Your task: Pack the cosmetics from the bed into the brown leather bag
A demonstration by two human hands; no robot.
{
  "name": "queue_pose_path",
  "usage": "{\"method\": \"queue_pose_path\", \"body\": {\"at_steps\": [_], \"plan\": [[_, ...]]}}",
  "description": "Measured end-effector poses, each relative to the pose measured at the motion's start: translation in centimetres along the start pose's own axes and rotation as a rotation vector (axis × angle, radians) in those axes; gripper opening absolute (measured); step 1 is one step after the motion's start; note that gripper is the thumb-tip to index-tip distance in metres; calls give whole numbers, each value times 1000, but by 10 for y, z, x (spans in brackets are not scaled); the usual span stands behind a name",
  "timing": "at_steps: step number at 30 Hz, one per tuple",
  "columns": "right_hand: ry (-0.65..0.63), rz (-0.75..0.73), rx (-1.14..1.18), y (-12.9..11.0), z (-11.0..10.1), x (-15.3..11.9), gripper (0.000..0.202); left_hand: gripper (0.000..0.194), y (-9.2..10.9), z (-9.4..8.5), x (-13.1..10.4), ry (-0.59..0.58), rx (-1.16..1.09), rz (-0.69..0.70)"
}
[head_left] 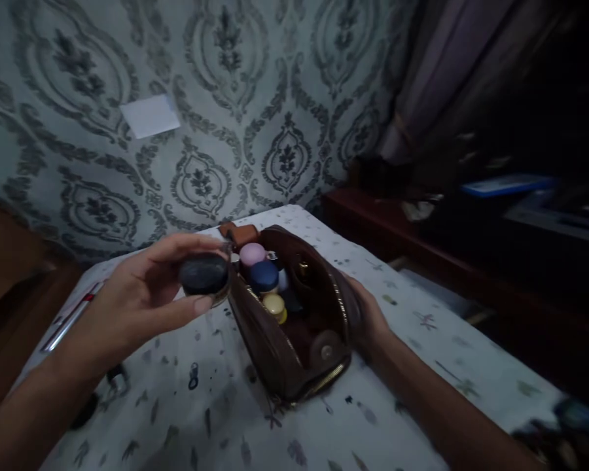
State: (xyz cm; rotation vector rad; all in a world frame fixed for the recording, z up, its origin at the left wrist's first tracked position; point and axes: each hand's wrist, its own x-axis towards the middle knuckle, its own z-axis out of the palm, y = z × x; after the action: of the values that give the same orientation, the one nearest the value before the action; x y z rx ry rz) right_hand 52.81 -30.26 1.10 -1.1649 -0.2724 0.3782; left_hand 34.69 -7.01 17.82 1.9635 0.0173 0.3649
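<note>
A small jar with a black lid (203, 273) is pinched between the thumb and fingers of my left hand (142, 288), just left of the bag's opening. The brown handbag (260, 340) stands on the table with its gold zip open. Inside it are a pink-lidded jar (252, 254), a blue-lidded jar (264, 277) and a yellow-lidded jar (274, 304), with a few paler items partly hidden among them. My right hand (370, 314) grips the bag's right side from outside; its fingers are mostly hidden behind the leather.
The table has a white leaf-print cover (216, 392). A shiny long item with a red part (73, 320) lies at the left, and small dark objects (115, 376) sit under my left forearm. A patterned wall (245, 131) rises behind. Dark red furniture (373, 229) borders the right.
</note>
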Motion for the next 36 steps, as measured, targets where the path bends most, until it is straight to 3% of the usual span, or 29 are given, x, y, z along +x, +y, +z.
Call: {"method": "queue_pose_path", "body": {"at_steps": [4,8,14,18,23,36], "plan": [[14,49,98,-1,5,2,22,46,19,40,39,-183,92,-23],[-21,63,117,-4,2,0,20,35,0,64,70,-368,256,-27],[-36,72,94,-6,0,1,22,37,-23,82,99,-484,772,31],[-46,54,78,-9,1,-1,24,38,-19,97,102,-501,1010,-6],[-41,-28,30,-14,3,-6,27,27,-19,108,99,-536,1091,-15],[-58,-4,82,-9,-1,-6,23,24,-39,129,97,-554,1309,145]]}}
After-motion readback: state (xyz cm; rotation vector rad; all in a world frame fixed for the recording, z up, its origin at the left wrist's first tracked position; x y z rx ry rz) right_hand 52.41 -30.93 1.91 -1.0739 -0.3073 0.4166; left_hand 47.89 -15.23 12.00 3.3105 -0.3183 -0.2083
